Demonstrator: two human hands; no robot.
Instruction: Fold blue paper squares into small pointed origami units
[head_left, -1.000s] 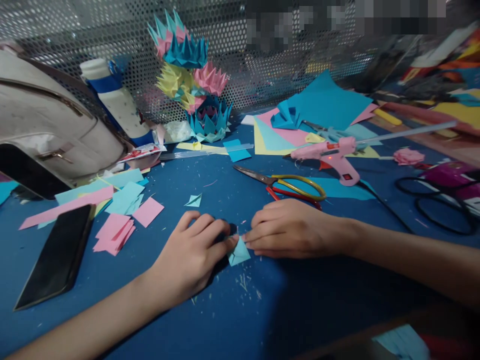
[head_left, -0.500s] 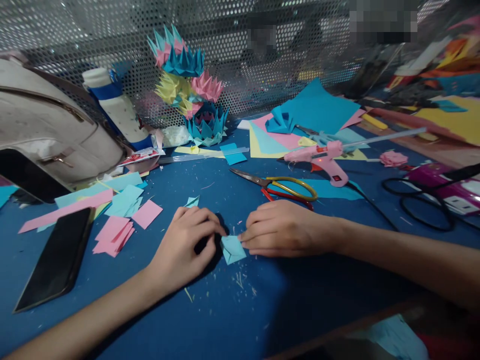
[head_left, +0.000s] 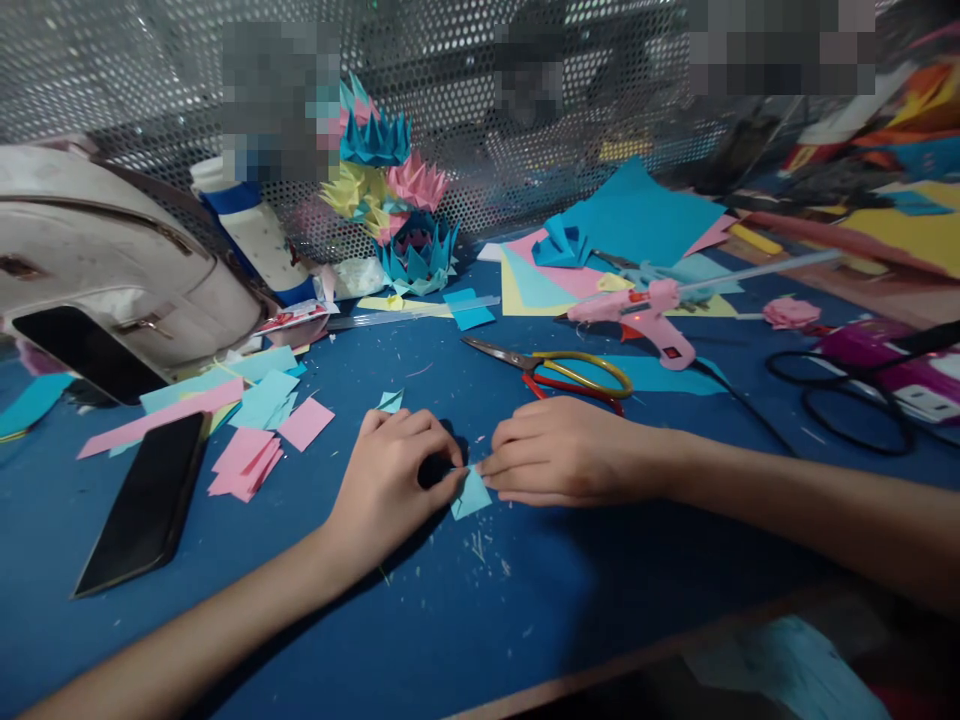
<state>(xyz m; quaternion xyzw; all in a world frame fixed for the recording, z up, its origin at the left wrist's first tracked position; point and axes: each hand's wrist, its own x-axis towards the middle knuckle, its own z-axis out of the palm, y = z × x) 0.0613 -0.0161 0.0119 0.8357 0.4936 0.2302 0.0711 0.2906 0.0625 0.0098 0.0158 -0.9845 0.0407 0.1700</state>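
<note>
A small light-blue square of folded paper (head_left: 472, 497) lies on the blue tabletop between my hands. My left hand (head_left: 401, 462) pinches the paper's upper left edge between thumb and forefinger. From the other side, my right hand (head_left: 551, 452) rests on the table with its fingers together, their tips at the paper's upper right edge. Another folded light-blue piece (head_left: 391, 401) sits just beyond my left knuckles. Past my right hand lie scissors (head_left: 540, 366) with one yellow and one red handle.
Pink paper squares (head_left: 246, 462), light-blue squares (head_left: 266, 398) and a black phone (head_left: 144, 505) lie to the left. A pink glue gun (head_left: 652, 318) with its cord is at the right. Spiky folded-paper flowers (head_left: 416, 250) stand at the back near a bottle (head_left: 259, 235).
My left thumb has come in onto the paper's left edge, closing the pinch. My right hand stays nearly still. The view has shifted slightly, moving the left-side items rightward.
</note>
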